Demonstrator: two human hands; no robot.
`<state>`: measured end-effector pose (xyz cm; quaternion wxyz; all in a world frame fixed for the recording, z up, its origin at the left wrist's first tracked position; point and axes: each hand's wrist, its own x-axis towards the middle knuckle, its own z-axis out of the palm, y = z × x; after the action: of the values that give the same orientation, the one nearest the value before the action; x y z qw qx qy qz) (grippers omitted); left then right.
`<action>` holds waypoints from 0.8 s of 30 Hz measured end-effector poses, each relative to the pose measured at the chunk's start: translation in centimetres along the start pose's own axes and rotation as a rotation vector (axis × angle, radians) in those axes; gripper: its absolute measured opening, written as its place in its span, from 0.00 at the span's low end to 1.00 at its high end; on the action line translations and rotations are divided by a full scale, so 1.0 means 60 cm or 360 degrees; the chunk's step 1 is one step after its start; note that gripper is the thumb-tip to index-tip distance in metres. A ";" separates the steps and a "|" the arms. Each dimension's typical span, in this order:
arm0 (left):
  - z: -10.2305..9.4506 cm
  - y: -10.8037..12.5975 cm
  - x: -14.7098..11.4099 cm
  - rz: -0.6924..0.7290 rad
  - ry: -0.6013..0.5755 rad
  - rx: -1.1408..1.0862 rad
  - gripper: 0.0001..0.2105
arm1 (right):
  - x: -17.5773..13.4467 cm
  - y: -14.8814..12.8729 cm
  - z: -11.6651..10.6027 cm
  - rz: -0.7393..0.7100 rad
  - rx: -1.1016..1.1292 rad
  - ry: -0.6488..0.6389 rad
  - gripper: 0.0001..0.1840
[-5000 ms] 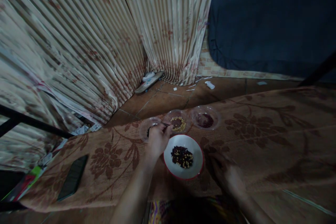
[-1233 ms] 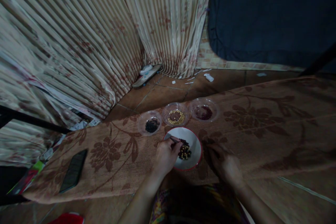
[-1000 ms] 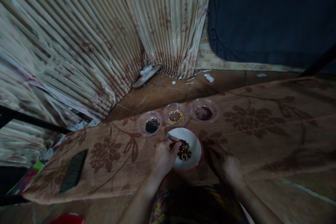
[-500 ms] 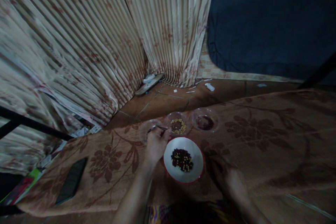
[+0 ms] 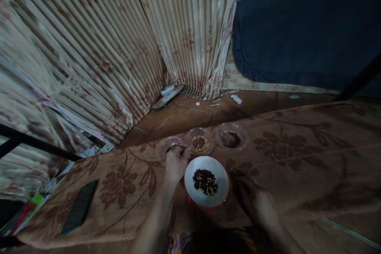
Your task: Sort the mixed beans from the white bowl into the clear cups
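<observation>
A white bowl [image 5: 193, 196] with a red rim holds a heap of dark and yellow beans [image 5: 205, 181]. Past it stand three clear dishes: the left dish [image 5: 160, 151], the middle dish with yellow beans [image 5: 200, 143], and the right dish with small dark red bits [image 5: 231, 139]. My left hand [image 5: 176, 164] is over the near edge of the left dish, its fingers closed on a thin dark utensil whose kind I cannot make out. Beside the bowl's right side, my right hand [image 5: 258, 200] lies low in shadow; its fingers are too dark to read.
A brown flowered cloth [image 5: 285, 151] covers the low surface, with a black phone [image 5: 79, 206] lying at the left. Beyond the far edge is a tiled floor [image 5: 193, 113] with white scraps, a board and a striped curtain [image 5: 190, 39]. Dark metal bars [image 5: 38, 143] stand at the left.
My left hand has shifted slightly down, and the thin utensil has turned so less of it shows. The right hand stays beside the bowl.
</observation>
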<state>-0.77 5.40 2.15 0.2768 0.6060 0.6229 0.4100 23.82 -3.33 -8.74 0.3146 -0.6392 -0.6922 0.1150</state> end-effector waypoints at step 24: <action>0.030 -0.030 -0.109 -0.0262 -0.0338 -0.0173 0.06 | -0.002 0.008 0.003 0.0029 0.0021 -0.0079 0.15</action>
<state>0.56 -0.60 -1.28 0.4064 0.5769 0.6146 0.3525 24.08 -3.31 -9.19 0.3004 -0.6403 -0.6933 0.1381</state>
